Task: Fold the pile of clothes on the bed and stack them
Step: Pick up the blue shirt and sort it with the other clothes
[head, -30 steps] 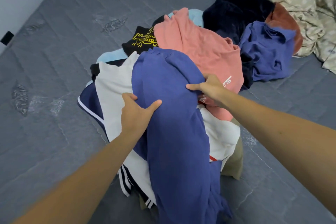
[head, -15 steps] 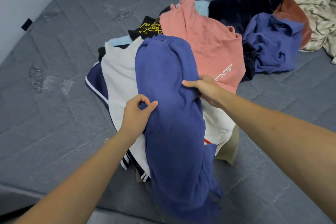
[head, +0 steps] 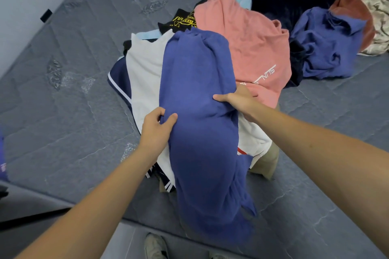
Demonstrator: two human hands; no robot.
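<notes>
Blue cotton garment [head: 200, 124] drapes over the clothes pile [head: 242, 48] at the grey mattress's [head: 63, 111] six-o'clock edge. The left hand [head: 156, 130] pinches its nine-o'clock side; the right hand [head: 237, 101] clutches its three-o'clock side, beside a pink shirt [head: 248, 40].

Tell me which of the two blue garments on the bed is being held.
The near blue garment, draped down the pile's front: the left hand and right hand grip it. The other blue garment lies crumpled, untouched, far right.
</notes>
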